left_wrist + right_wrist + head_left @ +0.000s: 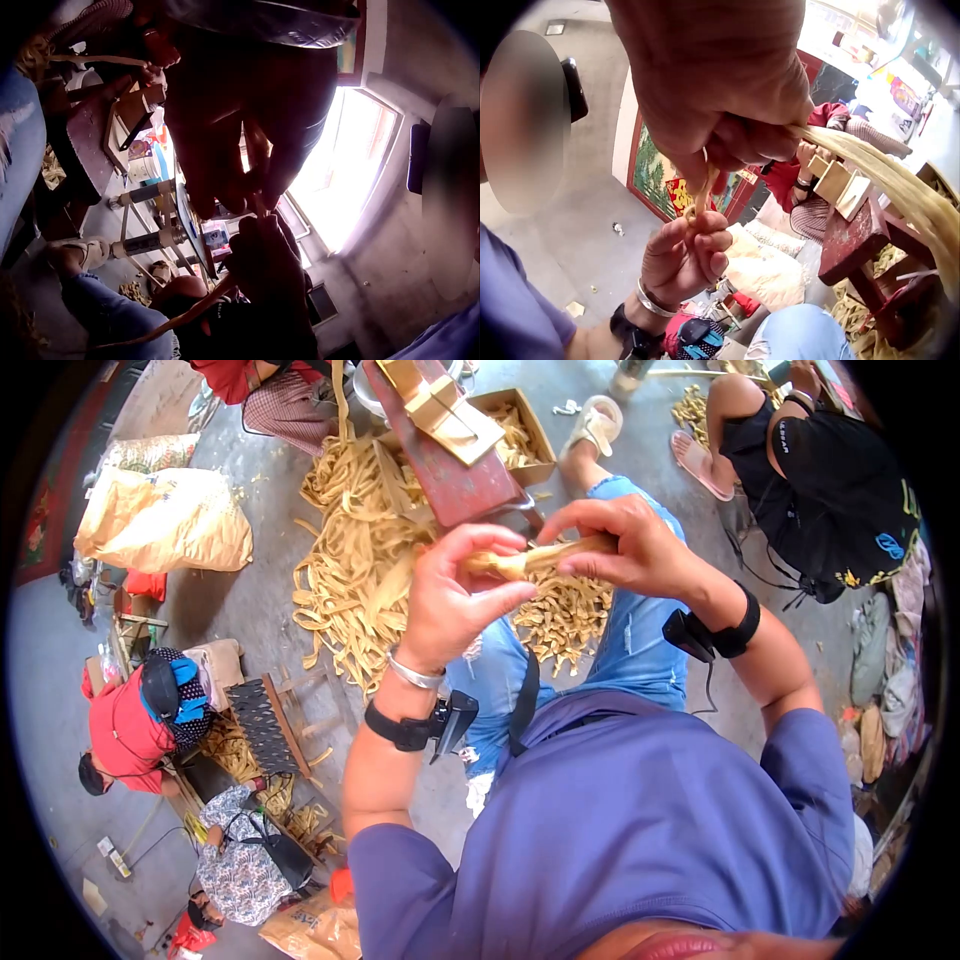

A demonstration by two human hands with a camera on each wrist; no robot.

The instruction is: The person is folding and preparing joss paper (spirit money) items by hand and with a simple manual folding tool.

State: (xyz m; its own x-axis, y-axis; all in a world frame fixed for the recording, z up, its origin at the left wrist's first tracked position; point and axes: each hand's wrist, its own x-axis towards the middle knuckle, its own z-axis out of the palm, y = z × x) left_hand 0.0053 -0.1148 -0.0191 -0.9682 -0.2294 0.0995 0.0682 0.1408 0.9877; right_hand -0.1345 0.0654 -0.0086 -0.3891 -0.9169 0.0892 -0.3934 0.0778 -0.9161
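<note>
Head view | we are holding a pale fibrous strip [548, 556] raised above the floor heap [350, 560] | left hand [450, 600] is pinching its thin end, right hand [625, 545] is gripping the thicker part | long axis is running hand to hand, with the remainder probably trailing beyond the right hand.

The bundle [545, 555] was a slim sheaf of pale yellow, fibrous strips, dry-looking and streaked lengthwise. It lay roughly level in the air, spanning the short gap between the left hand [455, 600] and the right hand [620, 545]. One end sat pinched between the left hand's thumb and fingertips, and the other passed under the right hand's curled fingers. In the right wrist view it narrowed to a thin, twisted neck between the two hands. Beyond the right hand's grip it broadened into a long, gently curved sheaf that drooped away from the palm. The left wrist view was too dark to show more than one thin strand trailing below the hands.
</note>
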